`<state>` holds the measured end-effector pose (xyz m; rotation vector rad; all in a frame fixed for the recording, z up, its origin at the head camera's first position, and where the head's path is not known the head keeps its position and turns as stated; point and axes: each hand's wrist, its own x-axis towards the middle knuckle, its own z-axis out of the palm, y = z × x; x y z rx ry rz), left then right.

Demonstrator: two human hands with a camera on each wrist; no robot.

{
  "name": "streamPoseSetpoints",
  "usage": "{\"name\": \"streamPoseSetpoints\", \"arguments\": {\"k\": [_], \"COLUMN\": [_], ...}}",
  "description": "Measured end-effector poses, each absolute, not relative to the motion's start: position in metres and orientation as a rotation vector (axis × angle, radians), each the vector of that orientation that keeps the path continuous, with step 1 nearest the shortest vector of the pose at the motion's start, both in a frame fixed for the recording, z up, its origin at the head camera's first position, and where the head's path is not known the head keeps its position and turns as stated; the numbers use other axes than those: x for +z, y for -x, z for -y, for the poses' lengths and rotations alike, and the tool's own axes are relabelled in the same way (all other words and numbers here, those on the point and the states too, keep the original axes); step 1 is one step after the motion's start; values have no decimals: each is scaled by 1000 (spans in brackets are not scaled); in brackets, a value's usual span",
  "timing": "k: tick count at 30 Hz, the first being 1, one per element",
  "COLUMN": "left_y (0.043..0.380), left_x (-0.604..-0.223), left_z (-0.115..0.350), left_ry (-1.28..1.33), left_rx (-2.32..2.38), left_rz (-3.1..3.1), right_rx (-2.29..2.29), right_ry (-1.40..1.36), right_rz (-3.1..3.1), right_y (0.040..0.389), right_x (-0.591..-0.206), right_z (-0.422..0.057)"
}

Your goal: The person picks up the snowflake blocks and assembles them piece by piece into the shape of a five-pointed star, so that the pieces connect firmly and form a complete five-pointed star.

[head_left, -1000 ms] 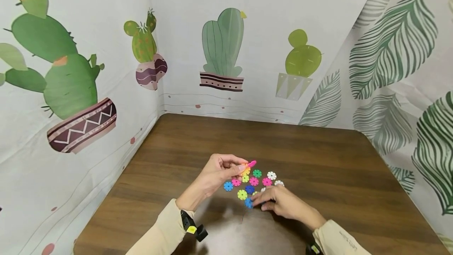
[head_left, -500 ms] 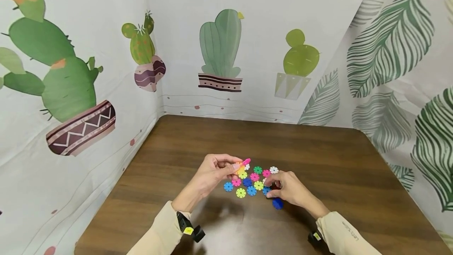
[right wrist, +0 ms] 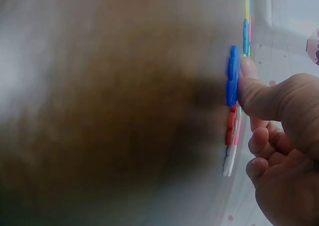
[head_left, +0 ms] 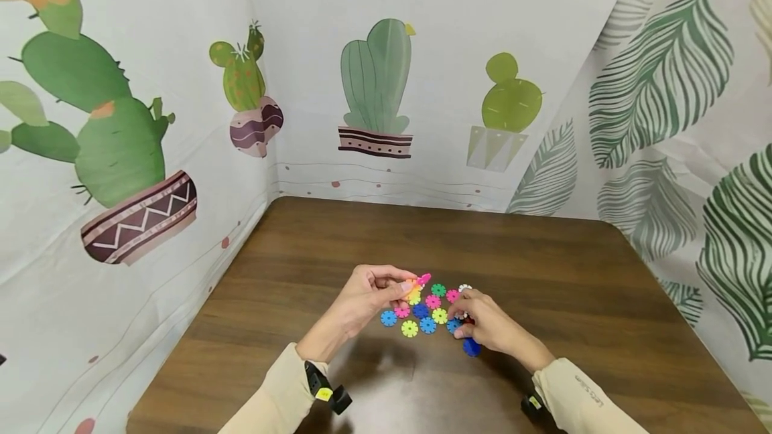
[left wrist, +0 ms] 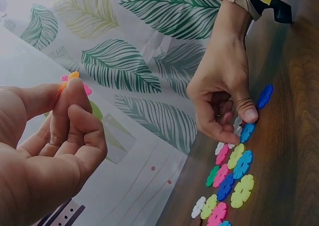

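Observation:
Raised over the table, my left hand (head_left: 364, 300) pinches joined plastic snowflake discs. One is an orange disc (left wrist: 74, 75), and a pink disc (head_left: 425, 278) sticks out at an angle. Fingers hide part of the joint. My right hand (head_left: 494, 327) is low over the right side of the loose discs. Its thumb touches a light blue disc (left wrist: 247, 131), with the index fingertip beside white discs; a gap shows between thumb and fingertip. A dark blue disc (right wrist: 232, 76) lies close to the thumb, and a red disc (right wrist: 231, 126) is partly hidden.
More snowflake discs lie flat together on the brown wooden table (head_left: 338, 233): a green disc (head_left: 438, 290), a yellow disc (head_left: 409, 328), a blue disc (head_left: 389, 318) and several others. A printed cloth (head_left: 446, 86) with cacti and leaves hangs behind the table.
My right hand has moved right from the near blue disc to the right side of the discs. Loose discs there have shifted. My left hand still holds the joined discs, almost in place.

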<state>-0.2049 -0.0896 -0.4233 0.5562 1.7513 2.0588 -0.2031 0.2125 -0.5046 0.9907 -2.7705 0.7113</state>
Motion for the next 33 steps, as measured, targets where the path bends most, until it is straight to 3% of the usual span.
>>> {"name": "streamPoseSetpoints", "arguments": {"k": [7,16,25,33], "left_y": [207,208,205,204], "left_x": [-426,-427,-424,-421], "left_z": [87,86,82,72], "left_ry": [-577,-553,-458,-432], "left_rx": [2057,2068,2101,2141], "left_rz": [-1701,-1757,-1773,-1735], "right_rx": [679,988,1145,1340], "right_ry": [-932,-784,-545,-567], "right_rz": [2802,2812,2509,2310], "right_y": [202,200,197,184], "right_x": [-506,-499,-451,-414], "right_z": [-211,-217,-213,-205]}}
